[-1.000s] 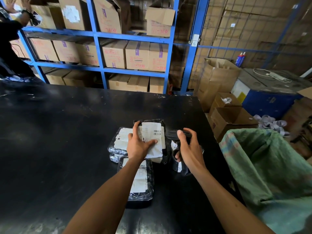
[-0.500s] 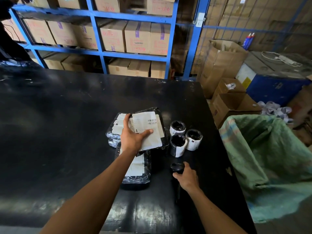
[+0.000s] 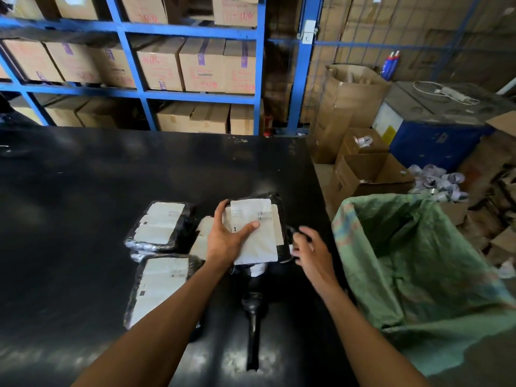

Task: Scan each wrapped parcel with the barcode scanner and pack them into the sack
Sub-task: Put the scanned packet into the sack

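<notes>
My left hand (image 3: 226,241) grips a black wrapped parcel (image 3: 258,227) with a white label, lifted above the black table (image 3: 83,185). My right hand (image 3: 312,250) hovers with spread fingers at the parcel's right edge; whether it touches is unclear. The black barcode scanner (image 3: 252,317) lies on the table below the parcel, untouched. Two more wrapped parcels lie to the left, one farther back (image 3: 160,226), one nearer (image 3: 159,286). The green sack (image 3: 418,263) stands open at the table's right edge.
Blue shelving (image 3: 139,93) full of cardboard boxes runs behind the table. Open cartons (image 3: 365,174) and a tall brown box (image 3: 343,107) stand on the floor at the right, beside a blue cabinet (image 3: 435,135) and a heap of paper rolls (image 3: 438,182).
My right hand put the scanner down on the table and moved up beside the parcel. My left hand carried the parcel to the right, toward the sack.
</notes>
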